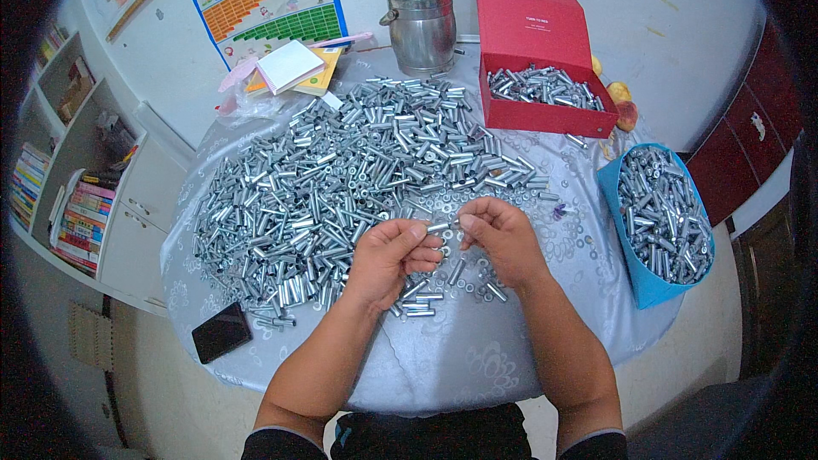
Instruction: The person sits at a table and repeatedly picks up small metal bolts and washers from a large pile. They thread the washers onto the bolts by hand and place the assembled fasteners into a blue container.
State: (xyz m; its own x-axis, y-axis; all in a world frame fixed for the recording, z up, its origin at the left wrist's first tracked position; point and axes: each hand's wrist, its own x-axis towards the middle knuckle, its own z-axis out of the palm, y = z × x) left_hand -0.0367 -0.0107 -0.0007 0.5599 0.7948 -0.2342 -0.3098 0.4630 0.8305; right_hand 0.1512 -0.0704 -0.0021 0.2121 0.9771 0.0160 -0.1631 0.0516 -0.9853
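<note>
Between the two hands, above the near edge of a wide heap, is a small shiny metal tube (438, 227). The left hand (394, 257) pinches it between thumb and fingertips, the remaining fingers curled. The right hand (503, 243) has thumb and forefinger bent together at the tube's right end; whether they grip it or a smaller part cannot be told. Beneath and around them, the heap of metal pieces (332, 183) spreads over the left and middle of the cloth-covered tabletop (571, 324). To the right, an open red box (545, 119) and a blue container (625, 247) hold many similar pieces. A black phone (221, 334) lies at the left edge, and a lidded metal pot (422, 34) stands upright behind the heap.
</note>
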